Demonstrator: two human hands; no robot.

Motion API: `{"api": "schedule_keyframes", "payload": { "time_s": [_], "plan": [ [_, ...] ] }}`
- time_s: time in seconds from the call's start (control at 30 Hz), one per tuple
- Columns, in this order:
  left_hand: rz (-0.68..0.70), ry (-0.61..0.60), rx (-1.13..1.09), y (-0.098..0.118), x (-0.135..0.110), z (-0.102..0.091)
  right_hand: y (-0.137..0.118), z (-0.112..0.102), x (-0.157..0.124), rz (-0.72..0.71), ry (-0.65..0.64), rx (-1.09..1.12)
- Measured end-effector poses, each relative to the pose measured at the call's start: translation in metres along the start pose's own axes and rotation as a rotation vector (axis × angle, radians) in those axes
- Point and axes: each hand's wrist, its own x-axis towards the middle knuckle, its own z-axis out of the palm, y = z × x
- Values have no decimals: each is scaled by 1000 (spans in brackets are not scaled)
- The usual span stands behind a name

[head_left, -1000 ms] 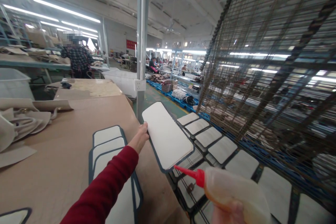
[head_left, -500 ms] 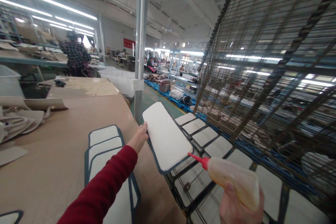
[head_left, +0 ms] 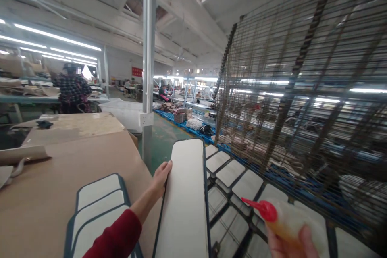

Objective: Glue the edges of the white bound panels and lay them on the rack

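My left hand (head_left: pixel 161 176), in a red sleeve, grips the left edge of a long white panel with a dark blue border (head_left: pixel 186 201) and holds it lifted over the gap beside the table. Low at the right, my right hand (head_left: pixel 290 246) is closed round a soft glue bottle with a red nozzle (head_left: pixel 281 219) that points left toward the panel. More of the same white panels (head_left: pixel 238 173) lie in rows on a wire rack shelf below the nozzle. A fanned stack of panels (head_left: pixel 96 209) rests on the brown table by my left arm.
The brown paper-covered table (head_left: pixel 60 161) fills the left. A tall wire drying rack (head_left: pixel 302 100) rises on the right. A steel post with a socket (head_left: pixel 148 88) stands behind the panel. A person in a plaid shirt (head_left: pixel 71 90) works at a far bench.
The view has tipped upward. The held panel has swung from a diagonal to pointing straight away from me. My right hand and the bottle have dropped toward the frame's bottom right.
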Motion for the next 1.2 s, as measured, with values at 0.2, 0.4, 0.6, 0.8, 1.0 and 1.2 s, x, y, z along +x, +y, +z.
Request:
{"api": "schedule_keyframes", "payload": {
  "time_s": [0.2,0.4,0.6,0.8,1.0,1.2],
  "plan": [
    [3,-243,198,8,-25,19,-33,54,-16,-336,163,83],
    [-25,-355,318,26,-47,29,-70,71,-3,-624,-112,-48],
    [-62,-437,351,35,-59,32,-80,69,5,-641,-182,-92],
    [-99,-449,360,36,-60,33,-83,60,14,-620,-236,-87],
    [-122,-482,339,33,-58,28,-78,48,17,-553,-198,-175],
    [-110,-514,363,30,-55,20,-80,55,17,-578,-230,-149]
  ]
}}
